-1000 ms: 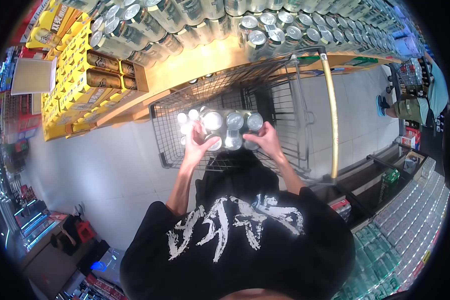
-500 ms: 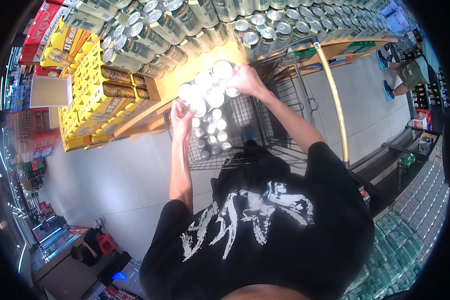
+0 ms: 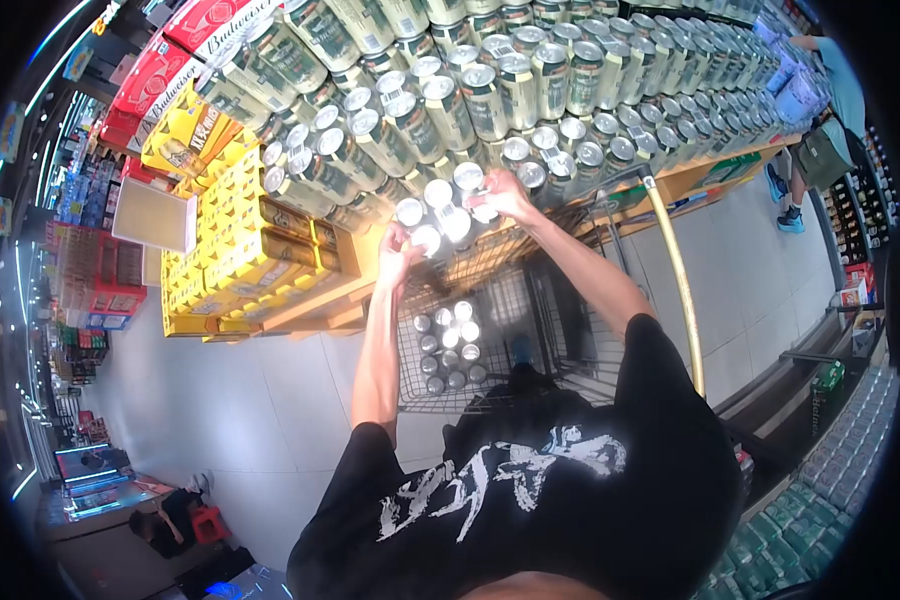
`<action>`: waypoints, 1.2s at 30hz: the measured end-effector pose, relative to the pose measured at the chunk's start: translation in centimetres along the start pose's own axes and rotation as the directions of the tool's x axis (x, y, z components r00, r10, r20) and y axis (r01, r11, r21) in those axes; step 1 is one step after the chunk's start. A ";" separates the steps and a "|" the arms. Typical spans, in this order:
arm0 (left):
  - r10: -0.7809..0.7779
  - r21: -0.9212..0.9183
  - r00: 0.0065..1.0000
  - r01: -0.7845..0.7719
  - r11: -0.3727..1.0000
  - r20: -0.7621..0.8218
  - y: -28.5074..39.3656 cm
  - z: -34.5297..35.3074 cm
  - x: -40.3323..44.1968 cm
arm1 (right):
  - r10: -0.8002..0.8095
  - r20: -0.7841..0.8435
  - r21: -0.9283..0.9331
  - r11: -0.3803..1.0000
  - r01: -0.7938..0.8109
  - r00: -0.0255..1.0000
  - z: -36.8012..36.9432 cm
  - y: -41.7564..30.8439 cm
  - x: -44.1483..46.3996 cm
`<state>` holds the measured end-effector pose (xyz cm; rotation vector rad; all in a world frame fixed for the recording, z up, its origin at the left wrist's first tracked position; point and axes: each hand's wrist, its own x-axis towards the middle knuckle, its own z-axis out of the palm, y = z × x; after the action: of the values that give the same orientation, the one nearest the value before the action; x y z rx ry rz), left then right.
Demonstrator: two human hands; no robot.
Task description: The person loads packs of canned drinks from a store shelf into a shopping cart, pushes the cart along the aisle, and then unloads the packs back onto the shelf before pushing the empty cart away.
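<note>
A pack of silver-topped beer cans (image 3: 454,222) is held between my two hands at the front edge of the wooden shelf. My left hand (image 3: 397,258) grips its near left end, the fingers closed on the cans there. On the opposite end, my right hand (image 3: 510,197) has its fingers curled round the outer cans. Glare whitens several can tops. Below the held pack, a wire shopping cart (image 3: 580,355) carries a block of similar cans (image 3: 450,345) on its bottom. Stacked rows of pale green cans (image 3: 480,100) rise just behind the pack.
Yellow beer cartons (image 3: 260,255) stand left of the cans, with red Budweiser boxes (image 3: 185,65) behind. The cart's yellow handle (image 3: 675,280) is to the right. A person in shorts (image 3: 820,160) stands farther right. Green can packs (image 3: 780,530) lie at lower right.
Both hands have carried the can pack forward, away from the cans in the cart and closer to the shelved rows. The view has tilted upward, showing more of the stack.
</note>
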<state>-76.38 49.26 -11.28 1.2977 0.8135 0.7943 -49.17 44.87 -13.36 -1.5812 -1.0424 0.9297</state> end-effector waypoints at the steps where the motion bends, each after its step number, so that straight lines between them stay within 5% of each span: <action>1: -0.021 -0.047 1.000 0.022 0.999 0.023 1.5 0.9 -0.2 | 0.093 0.054 -0.052 0.995 -0.090 0.994 -0.6 -1.1 -0.2; 3: -0.018 0.023 0.999 0.017 1.000 0.041 0.0 -0.3 0.9 | 0.079 -0.055 -0.178 0.980 -0.087 0.995 -0.7 -3.2 -0.7; 6: 0.011 0.091 0.998 -0.016 0.996 0.056 2.4 1.0 1.1 | 0.073 -0.148 -0.133 0.987 -0.093 0.986 -0.5 -7.4 -3.1; 9: 0.062 0.261 0.996 -0.078 0.962 0.069 1.6 0.1 2.1 | -0.153 -0.360 -0.281 0.958 0.049 0.920 1.6 -8.6 -4.5; 10: 0.039 0.189 0.993 -0.060 0.980 0.111 1.4 -0.4 2.2 | -0.048 -0.266 -0.196 0.981 -0.005 0.963 2.0 -8.7 -5.1; 13: -0.017 0.234 0.997 -0.001 0.972 0.076 2.0 0.0 2.0 | -0.405 -0.150 -0.442 0.843 0.305 0.902 2.8 -7.9 -6.8; 16: 0.011 0.287 0.996 -0.036 0.957 0.090 2.5 0.2 2.2 | -0.496 0.053 -0.437 0.769 0.467 0.867 2.1 -7.2 -7.8; 29: 0.071 0.272 0.992 -0.098 0.957 0.107 3.7 3.3 3.8 | -0.500 0.116 -0.635 0.627 0.451 0.858 0.5 -5.1 -6.6; 33: 0.025 0.282 0.998 -0.038 0.959 0.050 1.8 1.9 3.9 | -0.500 0.147 -0.684 0.572 0.453 0.853 0.6 -5.4 -6.8; 36: 0.016 0.284 0.989 0.026 0.958 -0.146 -0.6 2.0 0.2 | -0.541 0.129 -0.623 0.608 0.492 0.831 0.8 -5.6 -9.1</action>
<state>-74.56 48.43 -11.67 1.5034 1.0801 0.7961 -53.96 37.41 -7.44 -1.6580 -1.7724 0.0859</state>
